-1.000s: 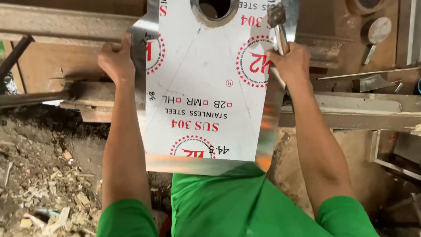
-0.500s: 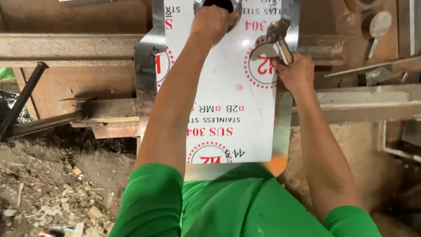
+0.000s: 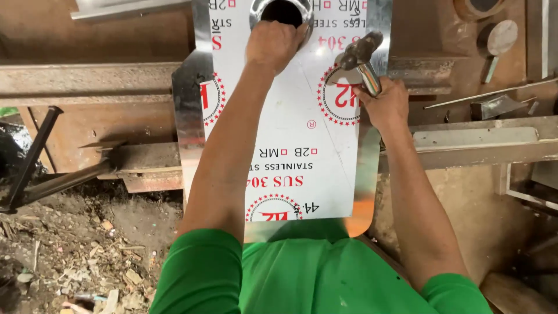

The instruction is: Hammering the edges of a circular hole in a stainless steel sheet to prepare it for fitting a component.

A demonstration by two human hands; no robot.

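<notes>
Hands (image 3: 273,43) on steel sheet (image 3: 290,134) — hammer (image 3: 360,58) above

Even daylight, soft shadows, sharp focus w/ glare on the steel sheet's (image 3: 187,110) bare edges (slight wide-angle bend).

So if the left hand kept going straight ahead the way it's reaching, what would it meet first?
The left hand already sits at the rim of the round dark hole in the white-filmed steel sheet. Going straight on, it would probably enter that opening; depth is unclear.
</notes>
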